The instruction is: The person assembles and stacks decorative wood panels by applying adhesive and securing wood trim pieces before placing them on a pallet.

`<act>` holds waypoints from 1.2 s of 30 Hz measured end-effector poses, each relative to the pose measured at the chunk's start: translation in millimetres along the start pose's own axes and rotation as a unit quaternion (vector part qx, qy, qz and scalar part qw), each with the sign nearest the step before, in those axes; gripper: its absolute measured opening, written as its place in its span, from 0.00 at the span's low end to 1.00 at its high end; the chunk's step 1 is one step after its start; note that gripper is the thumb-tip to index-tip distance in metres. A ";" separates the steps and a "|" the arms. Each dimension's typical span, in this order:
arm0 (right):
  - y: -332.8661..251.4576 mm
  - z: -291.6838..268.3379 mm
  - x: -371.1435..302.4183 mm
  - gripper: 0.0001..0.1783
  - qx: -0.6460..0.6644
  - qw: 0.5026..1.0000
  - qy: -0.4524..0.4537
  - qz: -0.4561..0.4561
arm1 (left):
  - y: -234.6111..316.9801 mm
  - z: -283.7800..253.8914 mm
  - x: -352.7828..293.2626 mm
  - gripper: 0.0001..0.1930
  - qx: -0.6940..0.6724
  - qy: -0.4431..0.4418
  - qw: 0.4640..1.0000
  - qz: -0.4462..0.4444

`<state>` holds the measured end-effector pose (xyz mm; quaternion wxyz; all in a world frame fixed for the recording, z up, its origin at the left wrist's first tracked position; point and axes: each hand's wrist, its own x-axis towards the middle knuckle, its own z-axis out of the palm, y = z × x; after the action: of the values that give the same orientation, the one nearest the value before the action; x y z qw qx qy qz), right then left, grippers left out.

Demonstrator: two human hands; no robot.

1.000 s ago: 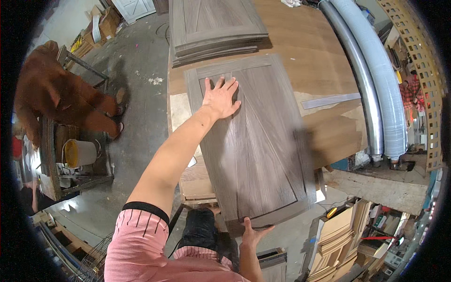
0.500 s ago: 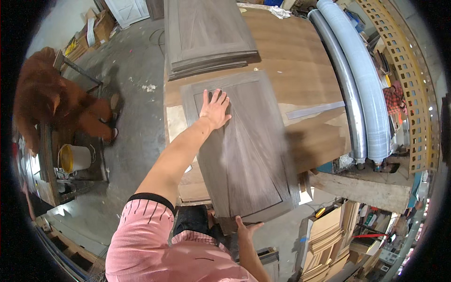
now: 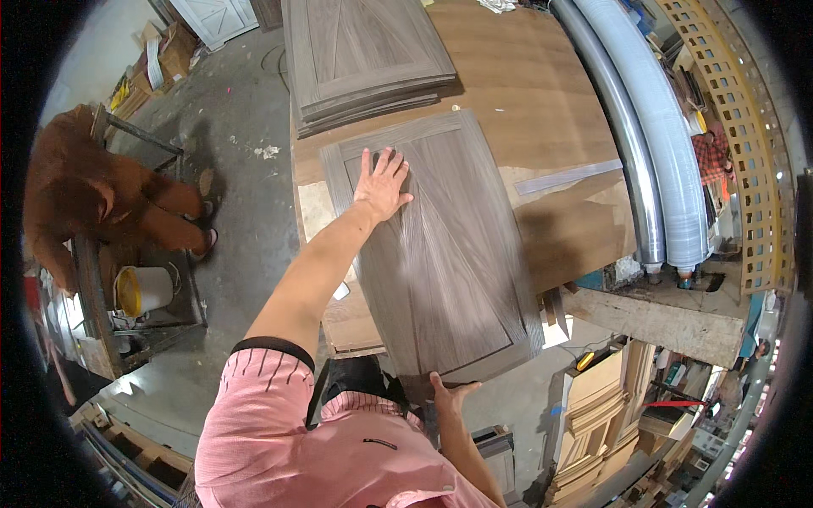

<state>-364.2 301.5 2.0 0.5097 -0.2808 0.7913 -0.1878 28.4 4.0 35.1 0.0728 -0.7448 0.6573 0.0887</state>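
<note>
A grey-brown wood-grain cabinet door (image 3: pixel 440 254) with a raised frame and slanting grain lies at an angle on the brown worktable (image 3: pixel 542 76), its near end reaching past the table edge. Spread flat on the door's far left part is my left hand (image 3: pixel 383 184), fingers apart. At the near end, my right hand (image 3: pixel 450 396) grips the edge, with one digit up against it and another pointing right. Its remaining fingers are hidden. Beyond the far end, a stack of similar doors (image 3: pixel 368 51) sits on the table.
Two long wrapped rolls, one silvery (image 3: pixel 622 144) and one pale blue (image 3: pixel 669 144), lie along the right side. A thin grey strip (image 3: pixel 567 176) rests on the table. At left, a person in brown (image 3: pixel 110 186) bends near a white bucket (image 3: pixel 144 290). Wooden panels (image 3: pixel 593 415) stand lower right.
The view has shifted slightly, and the door appears a little farther up. Both hands keep their places on it. The person at left has bent lower.
</note>
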 end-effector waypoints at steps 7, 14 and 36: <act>0.3 0.0 -2.7 0.80 -0.058 0.998 0.021 0.026 | -0.5 -14.0 2.7 0.41 -0.043 -0.024 0.999 -0.009; -4.6 -0.2 -1.8 0.82 -0.082 0.996 0.015 0.010 | -2.0 -4.3 -1.5 0.36 -0.042 0.018 0.999 0.013; -5.5 -1.5 -4.9 0.79 -0.053 0.999 -0.004 0.007 | -17.1 -6.9 6.9 0.59 -0.075 0.016 0.996 -0.045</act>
<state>-362.5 300.4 9.3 0.4982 -0.3027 0.8002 -0.1410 46.4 -2.0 40.1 0.0102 -0.7781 0.6159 0.1228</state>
